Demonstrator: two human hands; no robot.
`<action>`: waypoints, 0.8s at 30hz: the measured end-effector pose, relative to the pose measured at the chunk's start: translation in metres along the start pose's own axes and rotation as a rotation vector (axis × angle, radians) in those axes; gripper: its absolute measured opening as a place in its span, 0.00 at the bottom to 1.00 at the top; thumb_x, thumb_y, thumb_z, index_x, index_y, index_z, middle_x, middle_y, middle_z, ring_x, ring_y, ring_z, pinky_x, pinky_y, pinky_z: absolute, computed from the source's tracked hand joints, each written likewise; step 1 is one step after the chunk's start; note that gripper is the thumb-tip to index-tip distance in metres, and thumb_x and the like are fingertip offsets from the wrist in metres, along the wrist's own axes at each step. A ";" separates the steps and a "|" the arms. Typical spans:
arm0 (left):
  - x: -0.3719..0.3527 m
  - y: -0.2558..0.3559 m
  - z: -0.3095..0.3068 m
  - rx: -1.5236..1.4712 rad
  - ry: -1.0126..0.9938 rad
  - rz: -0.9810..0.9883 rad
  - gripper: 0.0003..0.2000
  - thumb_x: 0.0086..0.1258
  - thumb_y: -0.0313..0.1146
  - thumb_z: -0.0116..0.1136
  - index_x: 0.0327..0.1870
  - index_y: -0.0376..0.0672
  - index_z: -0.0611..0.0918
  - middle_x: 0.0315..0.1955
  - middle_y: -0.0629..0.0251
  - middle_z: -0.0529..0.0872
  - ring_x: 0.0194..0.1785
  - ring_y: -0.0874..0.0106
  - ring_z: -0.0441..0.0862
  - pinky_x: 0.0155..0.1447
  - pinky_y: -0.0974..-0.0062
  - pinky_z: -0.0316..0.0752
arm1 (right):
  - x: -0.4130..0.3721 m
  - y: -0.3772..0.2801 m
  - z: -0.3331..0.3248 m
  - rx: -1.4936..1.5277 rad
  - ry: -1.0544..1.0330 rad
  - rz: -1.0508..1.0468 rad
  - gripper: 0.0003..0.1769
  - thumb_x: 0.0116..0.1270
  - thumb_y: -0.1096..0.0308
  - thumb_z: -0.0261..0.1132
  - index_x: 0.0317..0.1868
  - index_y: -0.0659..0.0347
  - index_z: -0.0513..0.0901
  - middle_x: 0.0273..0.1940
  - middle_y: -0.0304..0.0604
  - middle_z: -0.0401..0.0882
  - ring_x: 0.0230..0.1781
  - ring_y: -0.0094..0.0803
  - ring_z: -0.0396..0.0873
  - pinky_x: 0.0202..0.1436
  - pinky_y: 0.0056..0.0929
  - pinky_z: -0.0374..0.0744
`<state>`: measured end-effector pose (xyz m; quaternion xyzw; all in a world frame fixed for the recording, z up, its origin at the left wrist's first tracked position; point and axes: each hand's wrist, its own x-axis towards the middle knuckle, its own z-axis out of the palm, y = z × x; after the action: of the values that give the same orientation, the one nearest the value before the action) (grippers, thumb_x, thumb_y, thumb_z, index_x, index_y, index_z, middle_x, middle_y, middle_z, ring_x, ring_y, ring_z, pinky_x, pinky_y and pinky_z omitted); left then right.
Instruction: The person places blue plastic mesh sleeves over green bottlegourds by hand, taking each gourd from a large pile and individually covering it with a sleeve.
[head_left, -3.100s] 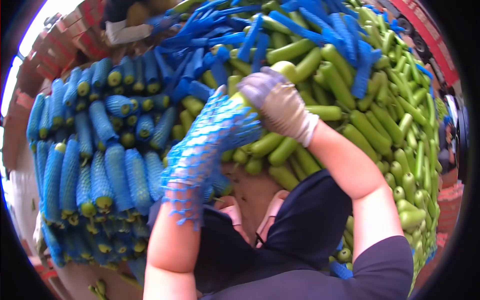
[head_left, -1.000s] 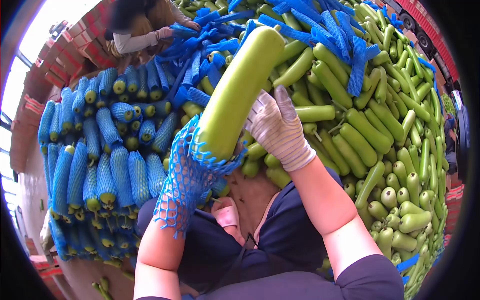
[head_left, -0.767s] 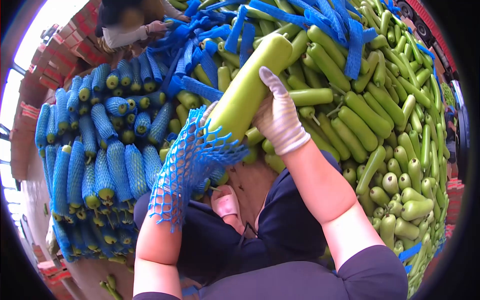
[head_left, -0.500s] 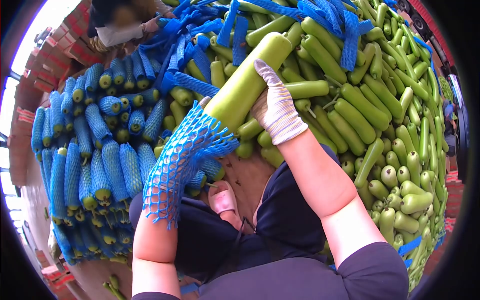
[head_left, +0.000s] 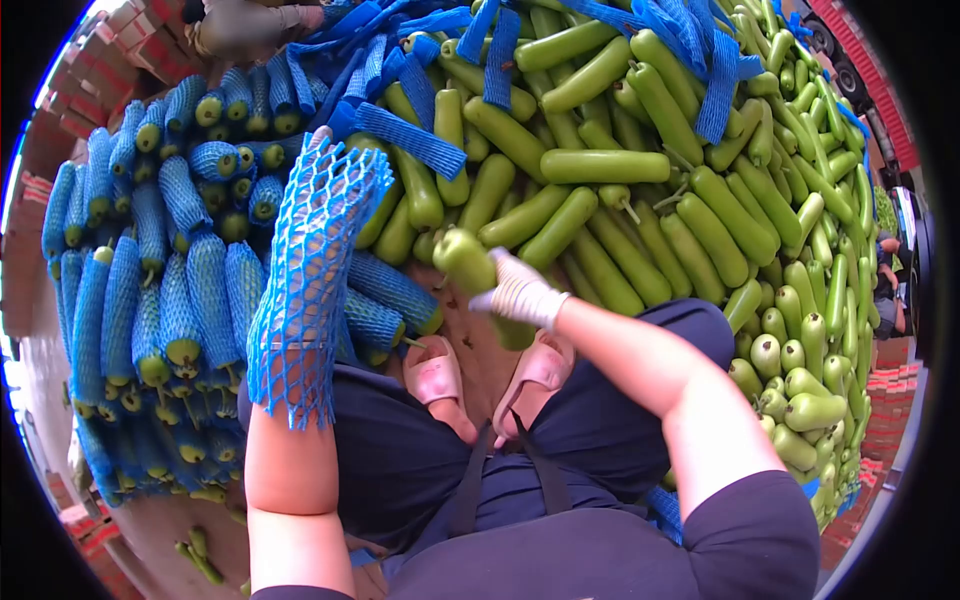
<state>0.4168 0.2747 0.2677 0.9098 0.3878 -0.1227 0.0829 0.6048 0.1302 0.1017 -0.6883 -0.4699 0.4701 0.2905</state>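
Observation:
A blue foam mesh sleeve (head_left: 310, 330) is pulled over my left hand (head_left: 315, 195) and forearm. A fingertip shows at its upper end; the fingers look stretched out inside the mesh, with nothing visible in them. My right hand (head_left: 525, 290), in a striped light glove, is closed around a green bottle gourd (head_left: 465, 258). The gourd is tilted above the ground, its upper end to the left of the hand and its lower end below. Motion blurs it a little. It is apart from the sleeve.
Bare green gourds (head_left: 605, 166) are heaped ahead and to the right. Sleeved gourds (head_left: 180, 320) are stacked at the left. Loose blue sleeves (head_left: 410, 140) lie on the heap. Another person's gloved hand (head_left: 300, 17) is at the top left. My sandals (head_left: 434, 370) are below.
My right hand has come down and closer to my body with a gourd. My left hand has moved left and up with the sleeve, away from the gourd that was at the sleeve's mouth.

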 end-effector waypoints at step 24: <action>0.076 0.046 0.007 -1.347 0.073 -0.083 0.37 0.59 0.26 0.68 0.70 0.36 0.63 0.58 0.47 0.75 0.55 0.59 0.80 0.62 0.61 0.75 | 0.066 0.001 -0.188 -1.204 0.416 0.080 0.30 0.54 0.64 0.67 0.60 0.58 0.73 0.51 0.51 0.79 0.54 0.46 0.77 0.60 0.42 0.73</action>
<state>0.4996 0.2936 0.2422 0.6475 0.4167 0.1737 0.6139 0.7856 0.1987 0.1490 -0.8248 -0.5597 -0.0091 -0.0796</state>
